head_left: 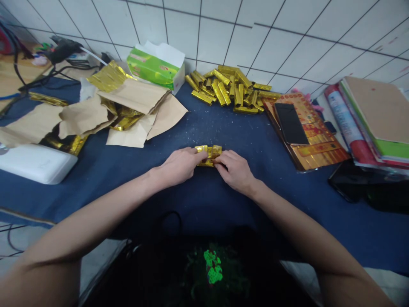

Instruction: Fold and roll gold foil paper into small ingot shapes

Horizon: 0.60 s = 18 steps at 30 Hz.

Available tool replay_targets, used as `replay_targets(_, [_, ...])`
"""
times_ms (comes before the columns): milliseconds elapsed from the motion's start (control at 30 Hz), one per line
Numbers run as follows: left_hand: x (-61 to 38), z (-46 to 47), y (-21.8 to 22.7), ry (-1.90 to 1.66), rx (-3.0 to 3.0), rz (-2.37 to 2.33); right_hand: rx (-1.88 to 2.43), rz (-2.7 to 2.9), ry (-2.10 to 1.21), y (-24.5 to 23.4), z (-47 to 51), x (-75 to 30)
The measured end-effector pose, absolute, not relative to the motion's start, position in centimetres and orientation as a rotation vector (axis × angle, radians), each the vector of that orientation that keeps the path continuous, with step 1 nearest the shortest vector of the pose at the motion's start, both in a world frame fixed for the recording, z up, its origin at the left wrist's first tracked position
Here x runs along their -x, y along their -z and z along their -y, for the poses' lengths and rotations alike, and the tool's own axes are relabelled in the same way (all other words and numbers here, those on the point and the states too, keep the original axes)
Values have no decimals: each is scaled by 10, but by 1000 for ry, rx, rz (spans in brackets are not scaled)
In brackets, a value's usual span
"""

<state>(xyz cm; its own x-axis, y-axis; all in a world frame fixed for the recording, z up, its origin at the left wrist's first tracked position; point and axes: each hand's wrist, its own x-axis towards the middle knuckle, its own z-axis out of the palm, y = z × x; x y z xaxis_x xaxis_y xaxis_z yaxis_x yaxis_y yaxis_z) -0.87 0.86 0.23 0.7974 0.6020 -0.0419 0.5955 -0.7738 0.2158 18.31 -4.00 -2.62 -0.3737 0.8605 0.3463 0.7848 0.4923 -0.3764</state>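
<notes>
A small piece of gold foil paper [209, 163], partly folded, lies on the blue cloth in front of me. My left hand [180, 166] grips its left end, fingers closed on it. On the opposite end, my right hand [234, 169] pinches the paper between thumb and fingers. Raised flaps show at both ends of the piece. Beyond it, against the wall, sits a heap of folded gold paper pieces [223, 91], long and narrow in shape.
Torn brown paper [134, 96] with gold sheets, a green tissue box [153, 64] and a white case [38, 164] lie at left. At right, a black phone [291, 123] rests on orange-gold packets [326, 147], beside stacked books [377, 115]. A tiled wall [220, 30] bounds the back.
</notes>
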Motion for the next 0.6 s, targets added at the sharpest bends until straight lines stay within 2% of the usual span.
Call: replay_targets(600, [0,-2,-1,16,-2929,-1039,1458,2305,-119,23,38,-180])
